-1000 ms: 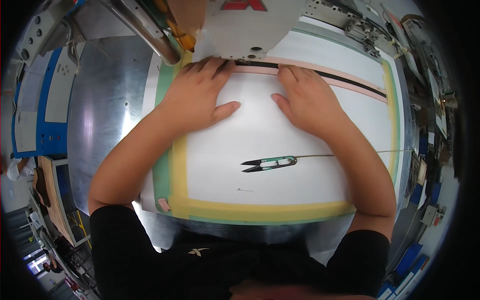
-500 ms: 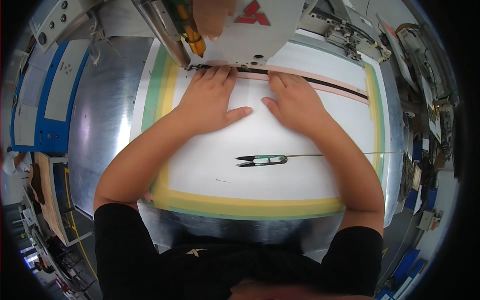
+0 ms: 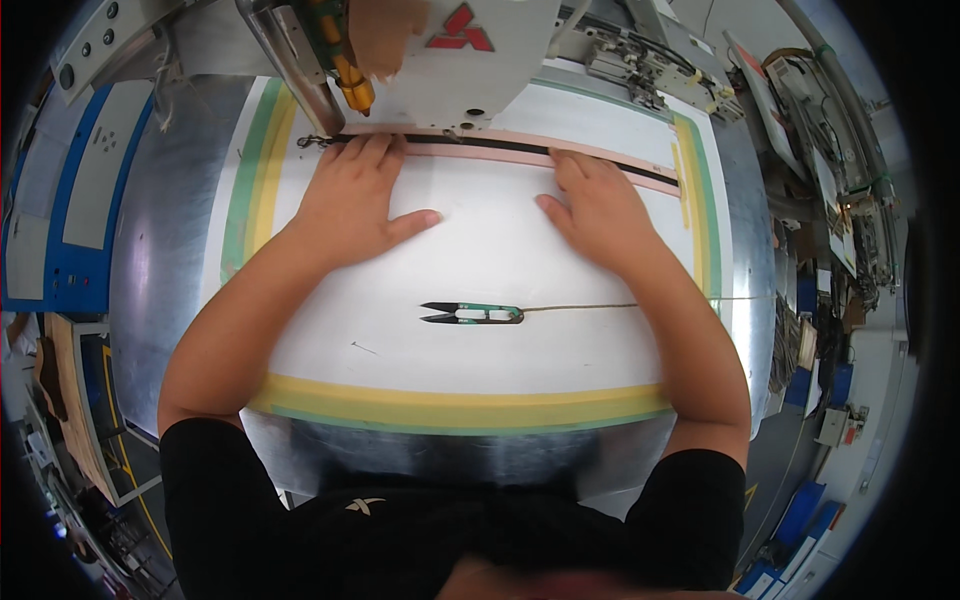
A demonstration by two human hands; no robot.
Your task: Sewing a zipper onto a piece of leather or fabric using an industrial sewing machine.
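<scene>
A long black strip (image 3: 480, 144) lies across a pink band (image 3: 430, 150) at the far side of the white sheet (image 3: 480, 240). A small metal hook-like piece (image 3: 312, 142) sits by its left end. My left hand (image 3: 350, 190) rests flat with its fingertips on the strip close to that piece, thumb spread out to the right. Farther right, my right hand (image 3: 600, 205) touches the strip with its fingertips, its thumb apart on the sheet side. Between my forearms lie green-handled thread snips (image 3: 472, 314), blades pointing left, with a cord (image 3: 580, 306) running right.
A large white machine head (image 3: 450, 80) with a yellow nozzle-like part (image 3: 357, 97) hangs just beyond the strip. Metal machine parts (image 3: 640, 75) stand at far right. Yellow and green tape (image 3: 460, 405) borders the sheet on a metal table (image 3: 165, 230). A blue cabinet (image 3: 85, 200) stands left.
The whole view has shifted, so the table and machine appear farther left. My right hand has slid right along the strip, widening the gap between my hands.
</scene>
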